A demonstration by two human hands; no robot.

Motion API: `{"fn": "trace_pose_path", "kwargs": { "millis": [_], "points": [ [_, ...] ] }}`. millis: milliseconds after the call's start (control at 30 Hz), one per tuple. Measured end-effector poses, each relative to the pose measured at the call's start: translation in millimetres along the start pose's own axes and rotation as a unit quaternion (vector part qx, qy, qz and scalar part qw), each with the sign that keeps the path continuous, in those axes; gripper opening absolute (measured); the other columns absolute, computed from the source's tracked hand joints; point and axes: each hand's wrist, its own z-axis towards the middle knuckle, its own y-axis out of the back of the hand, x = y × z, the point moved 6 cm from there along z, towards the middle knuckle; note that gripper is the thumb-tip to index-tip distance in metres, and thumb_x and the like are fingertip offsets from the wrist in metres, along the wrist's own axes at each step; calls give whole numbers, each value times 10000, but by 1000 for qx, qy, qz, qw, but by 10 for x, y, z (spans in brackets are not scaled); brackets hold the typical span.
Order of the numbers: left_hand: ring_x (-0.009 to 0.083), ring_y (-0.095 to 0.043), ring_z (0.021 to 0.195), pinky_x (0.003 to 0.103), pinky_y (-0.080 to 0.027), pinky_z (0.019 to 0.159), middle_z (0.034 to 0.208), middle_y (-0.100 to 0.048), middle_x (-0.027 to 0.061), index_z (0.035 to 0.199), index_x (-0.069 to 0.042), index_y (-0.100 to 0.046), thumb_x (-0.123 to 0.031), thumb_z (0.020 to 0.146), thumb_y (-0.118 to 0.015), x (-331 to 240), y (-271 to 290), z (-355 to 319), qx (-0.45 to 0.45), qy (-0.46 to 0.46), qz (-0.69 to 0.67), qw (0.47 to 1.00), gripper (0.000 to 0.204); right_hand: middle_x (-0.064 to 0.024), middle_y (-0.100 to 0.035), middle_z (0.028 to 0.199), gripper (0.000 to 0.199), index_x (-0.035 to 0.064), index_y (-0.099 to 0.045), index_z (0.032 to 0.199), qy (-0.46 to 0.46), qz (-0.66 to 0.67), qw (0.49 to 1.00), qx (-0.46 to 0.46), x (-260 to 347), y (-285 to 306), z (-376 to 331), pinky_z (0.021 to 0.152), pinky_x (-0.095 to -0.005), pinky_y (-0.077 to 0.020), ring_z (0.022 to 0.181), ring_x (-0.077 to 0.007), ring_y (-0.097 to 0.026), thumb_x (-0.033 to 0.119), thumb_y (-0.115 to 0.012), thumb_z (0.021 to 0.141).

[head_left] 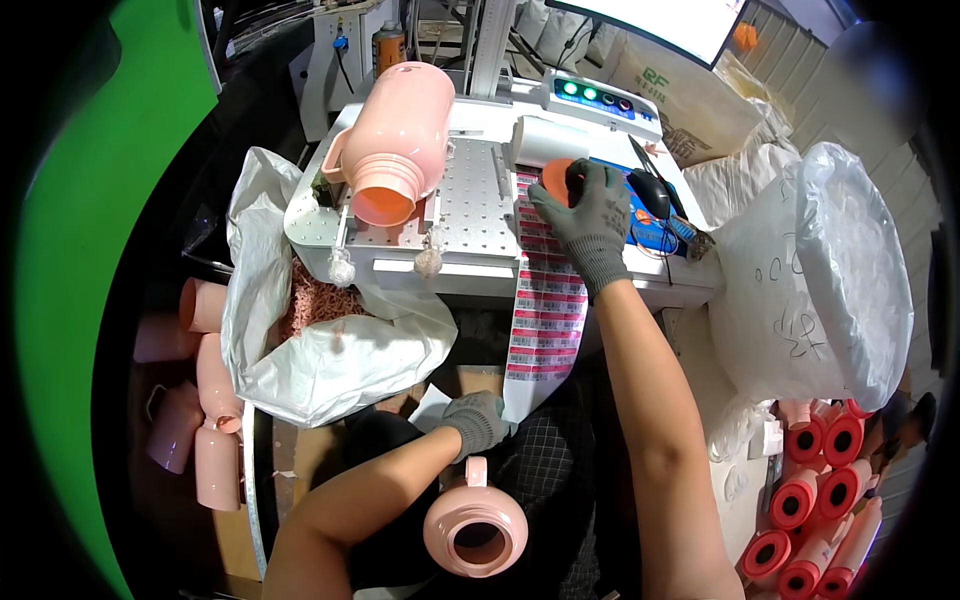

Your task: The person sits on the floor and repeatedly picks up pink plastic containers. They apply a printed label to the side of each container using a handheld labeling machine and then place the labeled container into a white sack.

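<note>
My right hand (585, 210), in a grey glove, is over the white worktable with its fingers curled round the edge of an orange round disc (557, 178). Beneath those fingers runs a long strip of pink-and-white labels (548, 320), hanging over the table's front edge towards my lap. Close to the strip's lower end, my gloved left hand (478, 424) has its fingers closed; what they hold is hidden. Just below it, a pink jug (476, 530) stands at my lap, mouth upward, its handle nearest the left hand. A larger-looking pink jug (400, 140) lies tilted on the perforated plate, mouth towards me.
A white roll (550, 140), a control box with green lights (600, 98) and a black mouse (650, 192) are on the worktable (400, 268). White sacks (330, 365) stand left and right (790, 290). Pink jugs (217, 465) lie left; red-rimmed pink cylinders (840, 490) fill the lower right.
</note>
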Motion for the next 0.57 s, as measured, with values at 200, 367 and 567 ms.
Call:
{"fn": "trace_pose_path", "kwargs": {
  "millis": [200,367,567],
  "points": [
    [314,-701,1015,391,-567,917,1075,-736,178,1311,-49,-599,-377,683,-903,29,235,291,-163,-153,-90,971,771,-255,-561,1391,726,-5,-532,1412,78,92,986,-112,-86,458,-444,1127,-503,-392,1306,-413,-529,422,-789,885],
    [133,-669,893,312,-574,800,1096,-680,95,1313,17,-485,-236,725,-908,-341,1001,192,-223,-246,-378,864,768,-228,-560,1365,588,-29,-517,1397,16,264,963,-42,-352,955,-2246,1093,-462,-438,1272,-382,-546,99,-775,884],
    [143,-676,864,303,-577,792,1058,-688,105,1384,-22,-425,-286,821,-860,-581,1539,138,-365,-189,-158,898,759,-207,-551,1392,537,-28,-520,1402,-169,267,945,89,-805,985,-4052,1145,-445,-420,1304,-324,-554,216,-724,971]
  ]
}}
